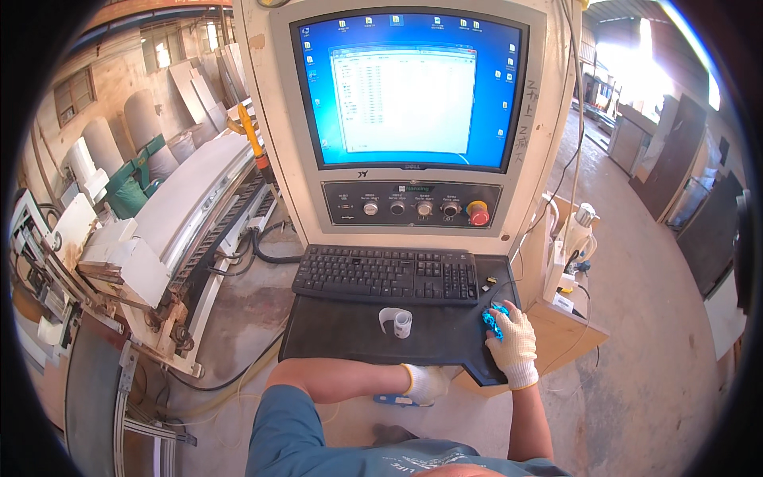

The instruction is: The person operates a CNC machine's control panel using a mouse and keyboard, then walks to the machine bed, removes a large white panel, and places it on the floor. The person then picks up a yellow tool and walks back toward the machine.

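My right hand point(515, 343), in a pale knitted work glove, rests over a bright blue, dark-patterned computer mouse point(494, 319) at the right of the black tray. Its fingers curl over the mouse. My left hand point(427, 385), gloved alike, is just below the tray's front edge, with its fingers mostly hidden. Next to it a flat blue object point(397, 401) shows in part; I cannot tell whether the hand holds it. A black keyboard point(385, 273) lies along the back of the tray point(334, 330). In front of it stands a curled white strip point(396, 322).
A lit monitor point(405, 95) with an open file window sits in the cabinet. Below it are several knobs and a red emergency stop button point(478, 213). A long machine bed point(199, 191) lies left. A wooden box point(572, 326) stands right of the tray, and cables hang there.
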The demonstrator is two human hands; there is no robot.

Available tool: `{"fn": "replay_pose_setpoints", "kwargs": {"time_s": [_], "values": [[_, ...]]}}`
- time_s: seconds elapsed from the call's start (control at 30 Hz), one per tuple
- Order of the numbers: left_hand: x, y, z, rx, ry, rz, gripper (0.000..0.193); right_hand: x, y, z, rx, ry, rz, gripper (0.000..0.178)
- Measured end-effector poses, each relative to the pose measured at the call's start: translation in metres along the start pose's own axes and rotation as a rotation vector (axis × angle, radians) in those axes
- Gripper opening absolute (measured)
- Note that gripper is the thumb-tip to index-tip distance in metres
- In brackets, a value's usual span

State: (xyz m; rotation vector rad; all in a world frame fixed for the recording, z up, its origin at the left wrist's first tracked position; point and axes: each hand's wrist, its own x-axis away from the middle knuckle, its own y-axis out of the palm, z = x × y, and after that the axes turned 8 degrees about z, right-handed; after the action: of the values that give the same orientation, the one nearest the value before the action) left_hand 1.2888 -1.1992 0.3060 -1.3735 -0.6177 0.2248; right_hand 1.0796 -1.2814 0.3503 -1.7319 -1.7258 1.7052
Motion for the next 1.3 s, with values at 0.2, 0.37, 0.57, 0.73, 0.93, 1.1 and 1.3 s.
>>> {"fn": "replay_pose_setpoints", "kwargs": {"time_s": [0.2, 0.37, 0.57, 0.73, 0.93, 1.1, 1.3], "values": [[-0.004, 0.010, -0.003, 0.029, 0.015, -0.031, 0.032, 0.001, 0.000, 0.001, -0.021, -0.005, 0.018, 0.054], [-0.005, 0.018, -0.004, 0.011, -0.003, 0.017, 0.033, 0.001, -0.001, 0.001, -0.034, -0.003, 0.038, 0.053], [-0.001, 0.002, 0.001, 0.081, -0.050, 0.023, 0.031, 0.001, -0.002, 0.000, 0.000, 0.012, 0.059, 0.054], [0.002, -0.001, -0.002, 0.192, -0.085, 0.087, 0.029, 0.001, -0.003, 0.001, 0.015, 0.027, 0.025, 0.051], [-0.011, 0.022, -0.008, 0.226, -0.095, -0.119, 0.030, 0.000, -0.004, 0.000, 0.022, 0.003, 0.019, 0.047], [-0.008, 0.021, -0.007, 0.197, -0.083, -0.078, 0.031, 0.000, -0.006, 0.000, 0.023, 0.000, 0.020, 0.047], [-0.005, 0.020, -0.005, 0.160, -0.078, -0.025, 0.030, 0.000, -0.005, 0.000, 0.020, 0.004, 0.019, 0.047]]}}
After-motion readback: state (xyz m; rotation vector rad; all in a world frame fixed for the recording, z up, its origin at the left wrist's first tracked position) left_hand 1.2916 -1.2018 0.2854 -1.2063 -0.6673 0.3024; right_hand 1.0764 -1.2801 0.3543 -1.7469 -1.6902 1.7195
